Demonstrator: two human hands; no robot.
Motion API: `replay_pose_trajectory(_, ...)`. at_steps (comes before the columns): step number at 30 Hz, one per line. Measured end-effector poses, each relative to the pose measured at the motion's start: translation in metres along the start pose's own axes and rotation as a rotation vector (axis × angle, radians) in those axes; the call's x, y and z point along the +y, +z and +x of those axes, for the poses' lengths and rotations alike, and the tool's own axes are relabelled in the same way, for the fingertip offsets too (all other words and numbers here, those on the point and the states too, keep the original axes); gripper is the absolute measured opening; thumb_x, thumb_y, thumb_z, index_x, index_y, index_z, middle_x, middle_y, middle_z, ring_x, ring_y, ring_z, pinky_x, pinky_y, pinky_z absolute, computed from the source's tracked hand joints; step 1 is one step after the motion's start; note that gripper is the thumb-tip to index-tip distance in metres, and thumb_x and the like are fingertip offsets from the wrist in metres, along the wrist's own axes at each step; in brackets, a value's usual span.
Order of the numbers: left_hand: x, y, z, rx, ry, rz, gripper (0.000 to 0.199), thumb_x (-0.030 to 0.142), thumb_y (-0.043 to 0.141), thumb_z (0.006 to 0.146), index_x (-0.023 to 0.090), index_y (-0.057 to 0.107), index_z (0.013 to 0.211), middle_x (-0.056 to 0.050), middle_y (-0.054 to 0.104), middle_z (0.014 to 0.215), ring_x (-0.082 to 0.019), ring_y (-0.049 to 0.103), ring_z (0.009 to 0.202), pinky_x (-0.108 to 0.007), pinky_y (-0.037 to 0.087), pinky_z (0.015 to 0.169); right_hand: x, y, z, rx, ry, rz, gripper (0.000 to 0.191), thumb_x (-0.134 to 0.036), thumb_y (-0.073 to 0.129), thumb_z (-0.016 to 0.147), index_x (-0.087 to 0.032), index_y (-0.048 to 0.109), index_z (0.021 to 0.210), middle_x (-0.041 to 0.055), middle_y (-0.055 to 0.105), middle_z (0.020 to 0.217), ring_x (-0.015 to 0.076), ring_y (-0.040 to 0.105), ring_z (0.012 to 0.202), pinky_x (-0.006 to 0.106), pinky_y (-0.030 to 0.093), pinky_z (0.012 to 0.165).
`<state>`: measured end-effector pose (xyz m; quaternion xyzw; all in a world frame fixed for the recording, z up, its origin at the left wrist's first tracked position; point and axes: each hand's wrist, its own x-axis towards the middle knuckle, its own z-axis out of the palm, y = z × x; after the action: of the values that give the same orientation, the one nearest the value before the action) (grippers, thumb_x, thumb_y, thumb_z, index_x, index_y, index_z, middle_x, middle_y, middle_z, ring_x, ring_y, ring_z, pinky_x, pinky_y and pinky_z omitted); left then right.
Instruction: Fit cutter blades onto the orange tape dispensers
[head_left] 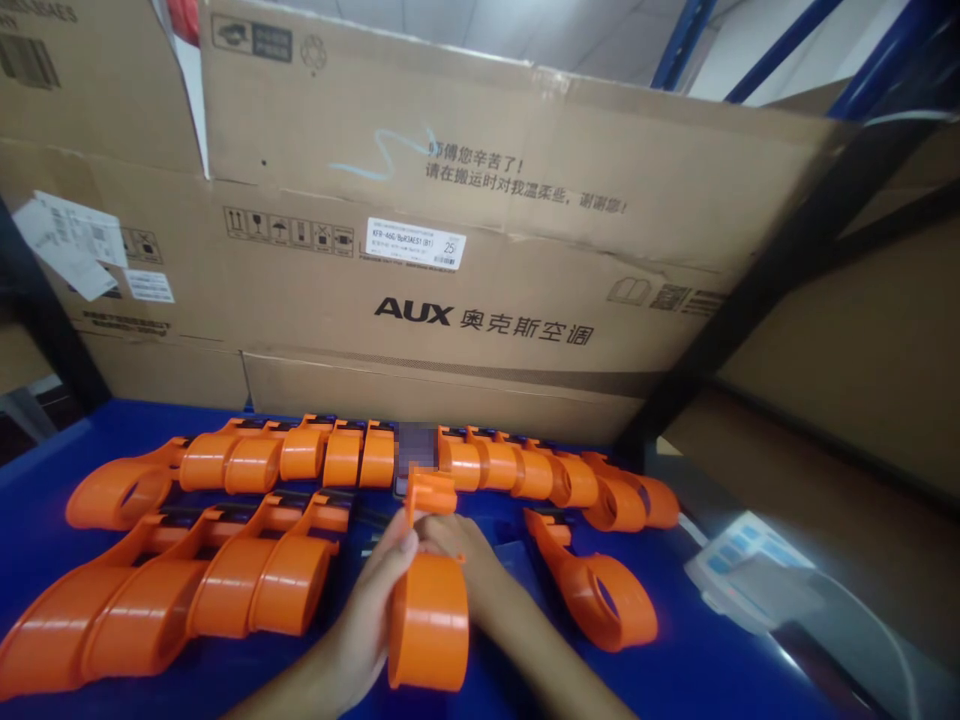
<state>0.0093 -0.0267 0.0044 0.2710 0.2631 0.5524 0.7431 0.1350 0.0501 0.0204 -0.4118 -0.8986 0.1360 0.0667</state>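
An orange plastic tape dispenser (pixel 429 622), with a broad ring below and a narrow neck on top, is held upright at the centre. My left hand (pixel 384 580) grips its left side, thumb against the neck. Just behind the neck is my right hand (pixel 453 540), its fingers curled; the dispenser hides part of them, and what they hold cannot be made out. Similar orange dispensers with dark end pieces lie around: several in a front-left group (pixel 225 590), one at the right (pixel 600 595), and a long row at the back (pixel 304 455).
Everything lies on a blue tabletop (pixel 360 680). Large cardboard sheets (pixel 315 300) with printing stand behind it. A dark upright post (pixel 720 320) rises at the right, near a blurred pale device (pixel 757 570) with a cable. A blurred dark box-shaped item (pixel 416 447) interrupts the back row.
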Motion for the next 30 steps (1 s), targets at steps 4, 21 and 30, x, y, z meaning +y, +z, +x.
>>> replay_pose_trajectory(4,-0.008,0.0,-0.003,-0.031,-0.011,0.027,0.057,0.053,0.064,0.087,0.025,0.052,0.135,-0.007,0.073,0.092,-0.021,0.069,0.058,-0.031,0.052,0.054,0.014,0.002,-0.004,-0.017,0.0,-0.016,0.016,-0.031,0.057,0.09,-0.023,0.07,0.09,0.0047,0.075,0.097,0.0236,0.068,0.088,0.026,0.044,0.068)
replay_pose_trajectory(21,-0.008,-0.004,-0.007,-0.216,0.007,0.067,0.064,0.052,0.07,0.082,0.03,0.05,0.139,-0.007,0.071,0.095,-0.024,0.071,0.073,-0.033,0.053,0.064,0.016,-0.037,-0.02,0.208,-0.097,0.621,0.021,-0.01,0.05,0.084,-0.019,0.069,0.081,0.0003,0.072,0.085,0.0188,0.067,0.08,0.026,0.052,0.071)
replay_pose_trajectory(30,0.001,-0.006,0.003,0.14,0.085,-0.011,0.054,0.059,0.067,0.082,0.023,0.055,0.121,-0.007,0.072,0.085,-0.027,0.073,0.065,-0.031,0.053,0.053,0.031,-0.035,-0.021,0.515,0.02,1.02,0.024,-0.036,0.07,0.085,-0.019,0.072,0.102,0.0048,0.074,0.084,0.0163,0.066,0.065,0.027,0.055,0.057)
